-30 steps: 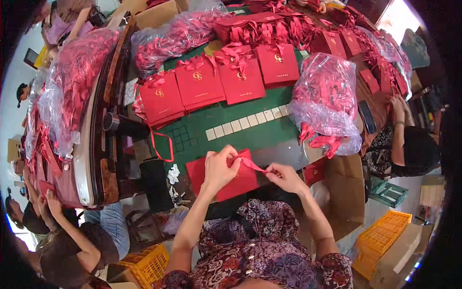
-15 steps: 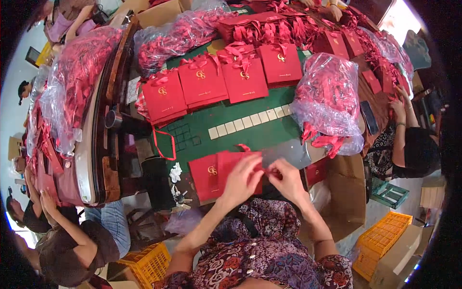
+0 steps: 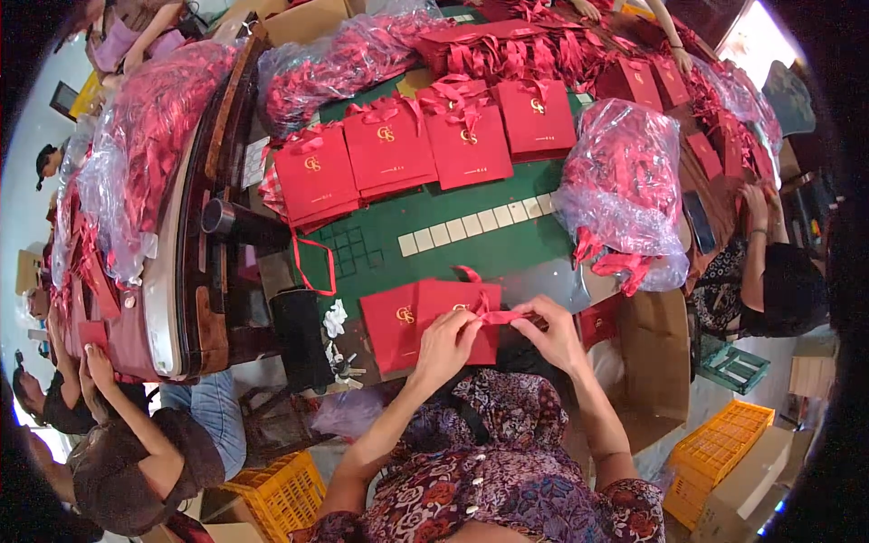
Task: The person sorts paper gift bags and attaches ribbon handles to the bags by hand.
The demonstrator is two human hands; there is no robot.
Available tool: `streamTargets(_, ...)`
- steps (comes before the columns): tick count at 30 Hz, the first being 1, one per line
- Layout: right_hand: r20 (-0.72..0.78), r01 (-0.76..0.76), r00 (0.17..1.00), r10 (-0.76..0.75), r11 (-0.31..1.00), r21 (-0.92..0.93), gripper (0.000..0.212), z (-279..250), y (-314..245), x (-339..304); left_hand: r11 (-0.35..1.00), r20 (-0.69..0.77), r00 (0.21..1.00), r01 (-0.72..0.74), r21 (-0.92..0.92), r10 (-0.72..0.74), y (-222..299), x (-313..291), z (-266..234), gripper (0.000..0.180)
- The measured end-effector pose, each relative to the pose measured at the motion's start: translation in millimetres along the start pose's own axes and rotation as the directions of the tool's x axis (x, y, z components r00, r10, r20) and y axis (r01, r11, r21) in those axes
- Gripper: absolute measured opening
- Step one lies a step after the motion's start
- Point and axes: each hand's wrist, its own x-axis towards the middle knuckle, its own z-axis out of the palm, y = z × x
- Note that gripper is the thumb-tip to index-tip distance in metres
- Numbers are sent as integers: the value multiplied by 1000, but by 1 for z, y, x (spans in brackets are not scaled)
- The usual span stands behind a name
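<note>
Two red paper bags with gold print lie overlapped at the table's near edge, one red bag [image 3: 386, 337] at the left and another red bag [image 3: 437, 300] on its right. Over the right-hand bag a red ribbon [image 3: 495, 317] is stretched between my hands. My left hand [image 3: 444, 344] pinches its left part, thumb against fingers. Thumb and fingers of my right hand [image 3: 549, 333] pinch the ribbon's other side. A loose ribbon end [image 3: 468, 273] sticks up past the bag's top edge. Whether a knot is in the ribbon is hidden by my fingers.
Stacks of red bags [image 3: 389, 149] line the green table [image 3: 362, 281]. A plastic sack of red ribbons [image 3: 620, 172] sits at the right, near a phone [image 3: 697, 222]. Keys [image 3: 346, 366], crumpled tissue [image 3: 335, 319] and a dark cup [image 3: 222, 219] are at the left. Other people work on both sides.
My hands have moved apart slightly, and the ribbon now shows pulled taut between them. The view has shifted a little. A co-worker's arm at the far right has reached further in.
</note>
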Motion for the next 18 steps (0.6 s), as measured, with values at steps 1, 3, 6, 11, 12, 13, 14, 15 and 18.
streamTargets(1,10,-41,999,40,996,74,15,5,-2,0,1000,23,1000,-1,3,1,-4,-1,2,14)
streamTargets(3,19,-102,994,104,909,405,14,20,0,1,999,41,999,-33,36,32,-5,-4,5,15)
streamTargets(6,51,-111,994,101,787,607,13,33,-7,5,999,27,999,-30,39,29,-2,-9,12,14)
streamTargets(11,33,-95,995,91,846,524,11,43,-9,6,997,-36,999,22,-73,-25,2,-11,13,14)
streamTargets(12,-5,-80,996,91,900,429,11,41,-8,5,991,-35,996,80,-103,-84,2,-12,12,13)
streamTargets(13,-63,-10,997,37,921,389,13,39,-8,5,981,-12,991,129,-146,-132,-1,-13,10,13)
streamTargets(14,-70,-11,997,37,939,343,13,34,-5,4,966,14,984,177,-189,-178,-2,-13,8,12)
streamTargets(15,-78,-13,996,37,955,296,12,30,-4,3,946,9,980,196,-259,-200,-2,-13,7,13)
streamTargets(18,-62,-72,994,88,972,225,10,22,-3,-6,907,-6,963,253,-337,-271,5,-13,4,13)
